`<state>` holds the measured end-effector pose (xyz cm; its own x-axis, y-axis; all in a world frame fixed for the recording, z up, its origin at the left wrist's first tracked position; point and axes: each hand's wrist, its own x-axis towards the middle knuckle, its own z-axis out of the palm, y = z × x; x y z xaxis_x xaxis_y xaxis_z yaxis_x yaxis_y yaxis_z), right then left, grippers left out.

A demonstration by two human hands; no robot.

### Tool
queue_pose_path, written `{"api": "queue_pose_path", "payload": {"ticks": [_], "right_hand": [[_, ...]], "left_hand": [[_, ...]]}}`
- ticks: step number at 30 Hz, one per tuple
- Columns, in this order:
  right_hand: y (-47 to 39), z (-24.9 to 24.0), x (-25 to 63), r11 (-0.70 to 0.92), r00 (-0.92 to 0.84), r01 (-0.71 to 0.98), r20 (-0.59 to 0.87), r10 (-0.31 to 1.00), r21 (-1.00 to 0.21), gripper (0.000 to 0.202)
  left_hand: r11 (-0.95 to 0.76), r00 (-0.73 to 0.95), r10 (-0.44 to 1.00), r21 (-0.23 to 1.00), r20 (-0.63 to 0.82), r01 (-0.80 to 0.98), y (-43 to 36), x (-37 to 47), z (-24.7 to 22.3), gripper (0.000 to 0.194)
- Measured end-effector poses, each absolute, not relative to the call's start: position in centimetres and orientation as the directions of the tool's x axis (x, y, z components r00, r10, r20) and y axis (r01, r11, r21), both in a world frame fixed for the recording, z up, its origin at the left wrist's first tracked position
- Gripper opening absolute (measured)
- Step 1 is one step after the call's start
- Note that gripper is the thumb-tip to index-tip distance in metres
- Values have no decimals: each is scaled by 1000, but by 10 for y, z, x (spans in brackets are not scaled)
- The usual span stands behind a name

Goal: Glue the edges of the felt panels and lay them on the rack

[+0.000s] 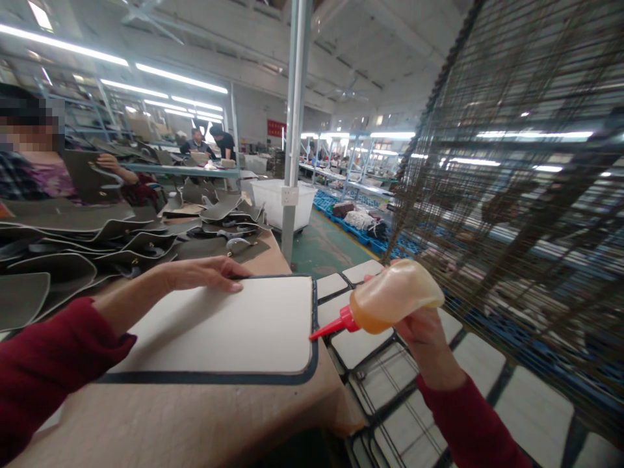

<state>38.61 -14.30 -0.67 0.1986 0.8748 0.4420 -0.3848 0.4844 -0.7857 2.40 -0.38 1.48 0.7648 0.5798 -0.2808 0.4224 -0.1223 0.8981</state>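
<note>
A white panel with a dark blue edge band (234, 335) lies flat on the brown-covered table in front of me. My left hand (207, 273) grips it at the far edge, with the thumb on the white face and the other fingers partly hidden. Wrapped round a soft, clear squeeze bottle (390, 296) of amber liquid is my right hand (422, 325). The bottle is tipped, and its red nozzle points down-left, with the tip at the panel's right edge, by the dark band.
Grey-brown curved pieces with handles (131, 244) pile up on the left; a co-worker (39, 156) holds one there. Similar white panels (482, 364) and a wire rack (511, 162) stand right. Beyond the table are a metal post (292, 130) and white bin (266, 198).
</note>
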Motion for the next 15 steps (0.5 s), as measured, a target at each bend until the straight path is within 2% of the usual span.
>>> {"api": "queue_pose_path", "payload": {"ticks": [6, 15], "right_hand": [[-145, -9, 388, 478, 165, -433, 455, 875, -764, 73], [-146, -14, 389, 493, 207, -394, 448, 870, -776, 73]], "left_hand": [[-157, 723, 643, 881, -252, 446, 2, 17, 9, 42], [-113, 738, 621, 901, -265, 419, -5, 19, 13, 41]]}}
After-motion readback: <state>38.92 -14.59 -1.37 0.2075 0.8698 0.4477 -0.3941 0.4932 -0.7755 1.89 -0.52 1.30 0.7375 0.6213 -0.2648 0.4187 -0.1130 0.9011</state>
